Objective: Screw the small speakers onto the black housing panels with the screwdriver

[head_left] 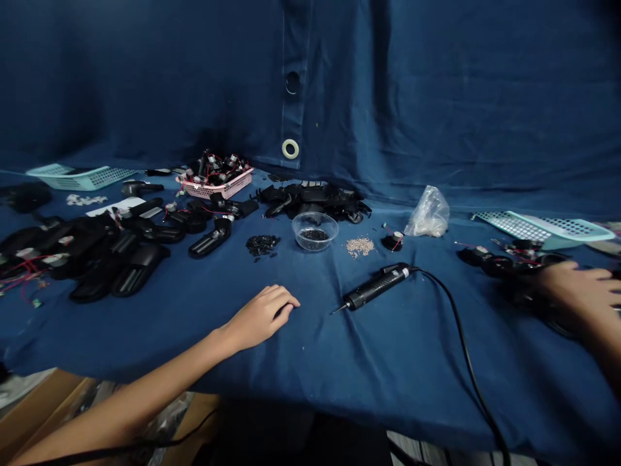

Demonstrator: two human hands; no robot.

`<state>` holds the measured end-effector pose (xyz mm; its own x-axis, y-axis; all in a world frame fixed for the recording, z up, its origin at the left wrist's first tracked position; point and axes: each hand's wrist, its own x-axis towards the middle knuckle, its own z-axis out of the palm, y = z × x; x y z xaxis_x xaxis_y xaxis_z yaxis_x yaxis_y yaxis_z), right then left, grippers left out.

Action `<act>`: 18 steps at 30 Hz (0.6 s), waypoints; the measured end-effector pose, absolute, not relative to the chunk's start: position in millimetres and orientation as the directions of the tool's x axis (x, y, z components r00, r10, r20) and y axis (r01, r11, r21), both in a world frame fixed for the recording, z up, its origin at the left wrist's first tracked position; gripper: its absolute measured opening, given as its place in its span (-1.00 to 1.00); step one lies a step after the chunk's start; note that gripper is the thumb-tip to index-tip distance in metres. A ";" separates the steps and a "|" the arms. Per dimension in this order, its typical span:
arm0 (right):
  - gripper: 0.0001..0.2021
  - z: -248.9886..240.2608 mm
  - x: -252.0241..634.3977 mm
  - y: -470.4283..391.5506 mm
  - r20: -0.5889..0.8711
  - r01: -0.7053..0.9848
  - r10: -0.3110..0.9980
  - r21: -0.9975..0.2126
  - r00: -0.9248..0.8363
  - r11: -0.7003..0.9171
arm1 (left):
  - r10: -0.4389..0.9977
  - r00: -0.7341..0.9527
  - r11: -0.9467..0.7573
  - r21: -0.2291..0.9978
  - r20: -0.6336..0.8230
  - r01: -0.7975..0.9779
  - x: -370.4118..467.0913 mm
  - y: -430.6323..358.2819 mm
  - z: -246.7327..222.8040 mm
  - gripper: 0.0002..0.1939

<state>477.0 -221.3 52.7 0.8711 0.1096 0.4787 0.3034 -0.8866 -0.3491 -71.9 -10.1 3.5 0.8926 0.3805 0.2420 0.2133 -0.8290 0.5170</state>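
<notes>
My left hand (262,315) rests on the blue cloth with its fingers curled; something small and dark shows between thumb and fingers, too hidden to name. To its right lies a black electric screwdriver (377,287), its tip pointing left. At the right edge, my right hand (582,291) has its fingers spread over a heap of black parts (521,285); it is slightly blurred. Beyond the left hand are a pile of small black pieces (262,245), a clear bowl (315,232) holding dark bits, and a pile of small screws (359,246).
Black housings (138,268) with wired parts cover the left side. A pink basket (218,188) of wired parts, more black parts (315,199), a plastic bag (429,212) and teal baskets (548,228) stand farther back. The screwdriver's cable runs toward the front edge.
</notes>
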 end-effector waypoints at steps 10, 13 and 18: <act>-0.55 23.2 387.6 -46.3 0.169 0.726 0.746 -0.442 0.644 -0.527 | 0.396 0.885 -0.824 0.521 0.245 0.225 -71.2 -10.7 1.9 -0.76; -0.65 23.7 380.3 -34.8 0.212 0.690 0.706 -0.519 0.675 -0.504 | 0.401 0.883 -0.817 0.530 0.242 0.226 -71.7 -10.8 0.9 -0.76; -0.50 56.2 370.9 -71.3 0.396 0.579 0.459 -0.722 0.795 -0.379 | 0.420 0.871 -0.791 0.574 0.257 0.212 -71.7 -9.1 5.5 -0.76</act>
<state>370.9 -71.3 56.2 0.7952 0.4588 0.3964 0.5785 -0.3786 -0.7225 -71.7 -9.1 5.5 0.8706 0.4196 0.2569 0.2117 -0.7908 0.5743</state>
